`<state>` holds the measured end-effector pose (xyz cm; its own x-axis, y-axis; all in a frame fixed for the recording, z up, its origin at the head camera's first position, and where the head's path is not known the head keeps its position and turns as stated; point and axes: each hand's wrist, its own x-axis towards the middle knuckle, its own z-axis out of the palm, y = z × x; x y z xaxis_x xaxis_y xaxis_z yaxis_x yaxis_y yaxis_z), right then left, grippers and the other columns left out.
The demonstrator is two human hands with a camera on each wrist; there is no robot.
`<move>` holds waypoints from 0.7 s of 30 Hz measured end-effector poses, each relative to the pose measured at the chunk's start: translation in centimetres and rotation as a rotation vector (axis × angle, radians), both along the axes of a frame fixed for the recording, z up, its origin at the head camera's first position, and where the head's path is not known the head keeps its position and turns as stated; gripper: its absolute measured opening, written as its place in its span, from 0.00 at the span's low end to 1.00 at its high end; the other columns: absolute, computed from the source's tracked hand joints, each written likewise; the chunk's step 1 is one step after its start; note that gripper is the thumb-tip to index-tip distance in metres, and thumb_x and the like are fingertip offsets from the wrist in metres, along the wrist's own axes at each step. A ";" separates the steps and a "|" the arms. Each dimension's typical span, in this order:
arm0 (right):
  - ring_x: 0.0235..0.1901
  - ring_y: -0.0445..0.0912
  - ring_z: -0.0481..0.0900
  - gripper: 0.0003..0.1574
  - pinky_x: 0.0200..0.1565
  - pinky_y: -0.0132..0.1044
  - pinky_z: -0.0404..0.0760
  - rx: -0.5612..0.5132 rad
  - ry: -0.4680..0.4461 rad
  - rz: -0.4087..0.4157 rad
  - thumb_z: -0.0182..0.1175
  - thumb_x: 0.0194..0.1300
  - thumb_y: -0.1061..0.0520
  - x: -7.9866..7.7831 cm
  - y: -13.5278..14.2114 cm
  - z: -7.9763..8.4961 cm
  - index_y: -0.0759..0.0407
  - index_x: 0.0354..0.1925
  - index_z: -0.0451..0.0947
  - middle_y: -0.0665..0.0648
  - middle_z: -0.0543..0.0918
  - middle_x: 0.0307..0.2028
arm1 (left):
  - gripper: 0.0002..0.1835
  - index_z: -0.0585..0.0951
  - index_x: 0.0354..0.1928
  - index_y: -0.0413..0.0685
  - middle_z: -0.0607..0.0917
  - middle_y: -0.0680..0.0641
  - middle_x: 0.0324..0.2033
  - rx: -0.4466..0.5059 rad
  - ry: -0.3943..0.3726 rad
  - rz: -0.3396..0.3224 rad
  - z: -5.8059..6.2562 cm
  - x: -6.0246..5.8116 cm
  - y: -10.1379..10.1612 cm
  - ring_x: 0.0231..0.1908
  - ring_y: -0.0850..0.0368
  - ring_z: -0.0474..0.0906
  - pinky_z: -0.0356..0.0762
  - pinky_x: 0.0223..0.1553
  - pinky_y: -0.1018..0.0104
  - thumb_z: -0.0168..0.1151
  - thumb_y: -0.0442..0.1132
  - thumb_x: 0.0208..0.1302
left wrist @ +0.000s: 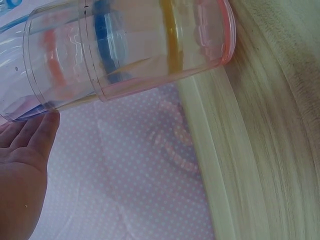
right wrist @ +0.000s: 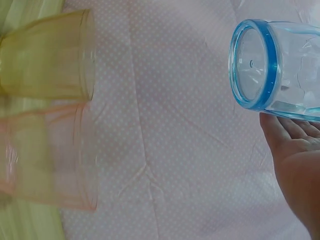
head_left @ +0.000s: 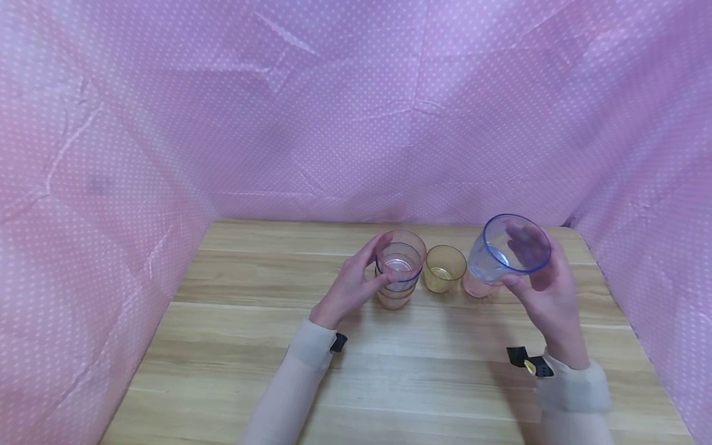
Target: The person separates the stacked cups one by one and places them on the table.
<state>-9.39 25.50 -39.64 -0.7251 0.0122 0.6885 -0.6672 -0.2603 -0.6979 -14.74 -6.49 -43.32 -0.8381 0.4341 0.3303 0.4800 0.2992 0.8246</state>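
Looks like mid-stacking or unstacking; can't tell which. Grips cup stack, apparently on worktop, w/ L hand, fingers curled round upper part opp. thumb. Holds blue cup w/ R hand, pinched betw. fingers & thumb, off worktop, higher than pink cup & yellow cup. Next: prob. calls for upright handling, then lining up over stack or setting down. Points blue cup mouth up, base down, long axis approx. vert., same as stack's.
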 end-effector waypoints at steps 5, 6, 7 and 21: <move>0.68 0.58 0.72 0.49 0.73 0.42 0.70 -0.015 -0.015 0.008 0.71 0.55 0.79 -0.1 1.1 -0.3 0.83 0.69 0.58 0.74 0.73 0.66 | 0.41 0.62 0.78 0.43 0.71 0.47 0.74 0.002 -0.003 0.005 0.0 0.0 0.0 0.70 0.48 0.71 0.68 0.73 0.62 0.70 0.37 0.68; 0.69 0.59 0.71 0.49 0.73 0.41 0.70 -0.018 -0.022 0.007 0.71 0.55 0.80 -0.1 1.3 -0.3 0.84 0.69 0.58 0.75 0.73 0.66 | 0.41 0.62 0.78 0.43 0.71 0.46 0.74 0.003 0.000 0.004 -0.1 0.0 0.0 0.70 0.48 0.71 0.68 0.73 0.62 0.70 0.37 0.69; 0.69 0.59 0.71 0.49 0.73 0.41 0.70 -0.020 -0.030 0.006 0.70 0.55 0.81 -0.1 1.5 -0.4 0.83 0.70 0.58 0.75 0.73 0.67 | 0.40 0.62 0.78 0.43 0.71 0.46 0.74 0.004 0.005 0.003 -0.1 0.0 0.0 0.70 0.48 0.71 0.68 0.73 0.62 0.70 0.37 0.69; 0.67 0.57 0.72 0.47 0.72 0.36 0.69 -0.100 -0.177 -0.024 0.53 0.54 0.93 -0.2 5.0 -1.2 0.80 0.71 0.58 0.72 0.74 0.66 | 0.39 0.63 0.77 0.40 0.72 0.43 0.73 0.006 0.064 -0.016 -0.3 -0.1 0.1 0.70 0.49 0.72 0.70 0.72 0.63 0.70 0.38 0.69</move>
